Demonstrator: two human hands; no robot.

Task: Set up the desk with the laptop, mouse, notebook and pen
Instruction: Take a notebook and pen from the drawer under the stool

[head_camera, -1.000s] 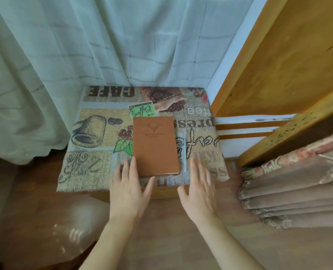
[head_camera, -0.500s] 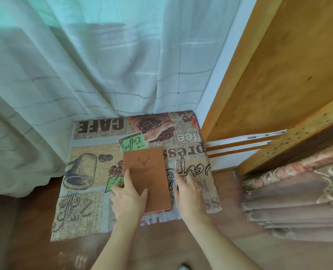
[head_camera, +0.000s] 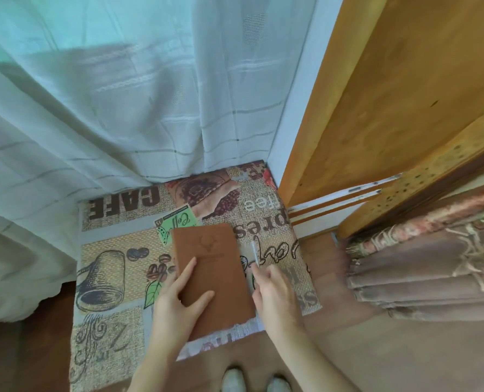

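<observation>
A brown notebook (head_camera: 211, 267) with an embossed deer head lies on a small table covered by a coffee-print cloth (head_camera: 108, 250). My left hand (head_camera: 178, 301) grips the notebook's near left edge, thumb on the cover and fingers along the side. A clear pen (head_camera: 254, 254) lies on the cloth just right of the notebook. My right hand (head_camera: 274, 292) has its fingers closed around the pen's near end. No laptop or mouse is in view.
A sheer white curtain (head_camera: 139, 103) hangs behind and left of the table. A wooden panel (head_camera: 376, 108) rises on the right, with folded brown fabric (head_camera: 433, 273) beside it. My feet (head_camera: 252, 380) show on the wooden floor below the table.
Both hands moved forward from the table's near edge. The left hand took hold of the notebook, the right closed on the pen. The camera view shifted upward.
</observation>
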